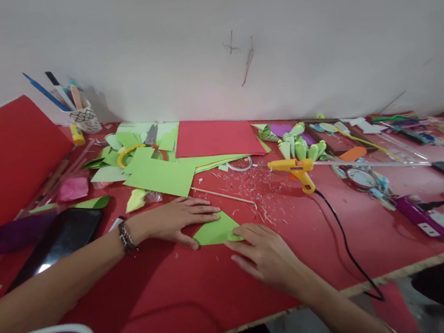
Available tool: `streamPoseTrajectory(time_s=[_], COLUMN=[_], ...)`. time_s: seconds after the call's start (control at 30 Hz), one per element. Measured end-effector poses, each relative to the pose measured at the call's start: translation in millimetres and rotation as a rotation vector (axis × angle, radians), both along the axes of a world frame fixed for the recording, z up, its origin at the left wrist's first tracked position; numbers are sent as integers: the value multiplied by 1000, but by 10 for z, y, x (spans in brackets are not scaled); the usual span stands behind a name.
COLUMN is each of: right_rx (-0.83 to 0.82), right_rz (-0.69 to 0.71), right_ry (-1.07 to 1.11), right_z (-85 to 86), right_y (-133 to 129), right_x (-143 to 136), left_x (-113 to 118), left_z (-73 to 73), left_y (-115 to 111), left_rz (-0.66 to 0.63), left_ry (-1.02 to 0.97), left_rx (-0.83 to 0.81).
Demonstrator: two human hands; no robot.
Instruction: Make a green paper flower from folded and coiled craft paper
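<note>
Fingers [206, 209] of the left hand [166, 219] lie nearly straight and slightly spread, palm down, tips on the upper left edge of a green paper piece [215, 231]; thumb apart from them, its tip at the piece's left corner. Nothing gripped on that side; it presses flat. Right hand [266, 255]: fingers bent and drawn close, tips at the paper's right corner. Whether they pinch it or merely press cannot be told for certain, the corner being partly covered.

Paper roughly triangular, flat on the red table [174, 305], near its front edge, between the two hands. Dark beaded bracelet [126, 237] on the left wrist.

Just beyond: a thin pale stick [223, 195] lying aslant, and scattered shreds [266, 183]. Farther back, a green sheet [167, 177] overlapping other papers, scissors [151, 136] with a yellow handle loop, and a red sheet [216, 137] by the wall.

To the right, a yellow glue gun [292, 168] on its side, nozzle leftward, black cord [343, 243] running over the table edge. Rolled green paper cones [294, 145] clustered behind it.
</note>
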State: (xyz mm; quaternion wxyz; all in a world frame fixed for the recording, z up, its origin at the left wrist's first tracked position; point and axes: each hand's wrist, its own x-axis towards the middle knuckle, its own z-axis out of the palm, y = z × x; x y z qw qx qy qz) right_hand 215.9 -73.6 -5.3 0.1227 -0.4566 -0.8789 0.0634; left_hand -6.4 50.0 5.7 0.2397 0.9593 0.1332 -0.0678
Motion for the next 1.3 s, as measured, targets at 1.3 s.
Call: streamPoseTrajectory(time_s=[1.3], right_rx=[-304], right_rz=[-41], right_ry=[219], right_z=[67], right_y=[299], right_x=[20], left_x=[131], left_z=[-51], left_y=[-361], left_rz=[273], left_ry=[-224], left_rx=[175])
